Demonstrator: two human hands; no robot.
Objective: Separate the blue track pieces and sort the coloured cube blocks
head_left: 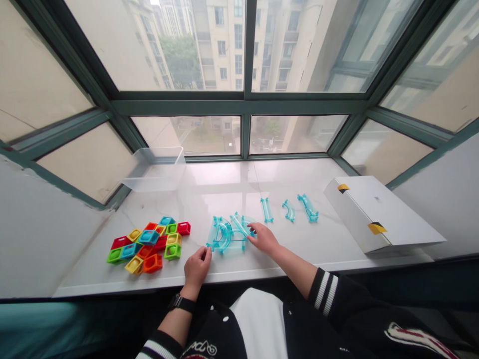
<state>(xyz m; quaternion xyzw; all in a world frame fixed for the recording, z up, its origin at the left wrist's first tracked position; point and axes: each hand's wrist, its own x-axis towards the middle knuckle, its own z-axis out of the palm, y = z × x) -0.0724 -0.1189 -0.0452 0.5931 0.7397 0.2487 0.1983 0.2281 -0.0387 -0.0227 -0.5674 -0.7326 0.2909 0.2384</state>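
Observation:
A cluster of clear blue marble-run track pieces (224, 235), straight and curved, lies in a heap at the middle of the white sill. At the heap's right side, my right hand (264, 238) has its fingers closed on the end of a straight track piece (240, 224). My left hand (198, 267) rests by the near left corner of the heap, fingers curled together; what is between them is hidden. Farther right lie a straight track (267, 210), a small curved track (289, 210) and a wavy track (309, 208), apart from each other.
Several coloured hollow blocks (149, 238) sit in a group on the left. Behind them stands a clear plastic bin (155, 174). A white box (381, 214) with yellow-black tape is at the right. Windows (245, 102) border the back of the sill (224, 174).

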